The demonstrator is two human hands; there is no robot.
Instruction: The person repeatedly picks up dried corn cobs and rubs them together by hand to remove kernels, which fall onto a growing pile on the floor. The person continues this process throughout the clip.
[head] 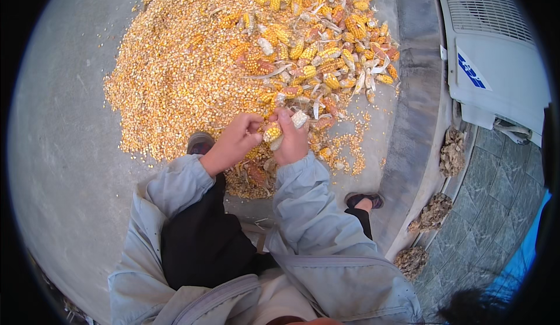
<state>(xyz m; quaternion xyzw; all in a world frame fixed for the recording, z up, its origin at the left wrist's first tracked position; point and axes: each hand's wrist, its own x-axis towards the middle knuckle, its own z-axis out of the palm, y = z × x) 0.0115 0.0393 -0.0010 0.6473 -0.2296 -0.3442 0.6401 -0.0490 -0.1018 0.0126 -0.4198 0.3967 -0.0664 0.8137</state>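
My right hand (294,140) grips an ear of corn (272,131) whose yellow-kernelled end faces my left hand. A pale, bare corncob (299,118) sticks out between its thumb and fingers; whether this is a separate piece is hidden by the grip. My left hand (236,138) is beside the ear, fingers curled and thumb near the kernels. Contact there cannot be made out. Below and beyond both hands spreads a heap of loose corn kernels (175,71). Many unshelled ears of corn (331,80), some with dry husks, lie on its right side.
My shoes (201,143) (365,200) flank the near end of the heap on the grey concrete floor (70,119). At right, a white appliance casing with a grille (490,8) stands past a raised edge. Three rough brown lumps (453,151) line that edge, near grey tiles (503,180).
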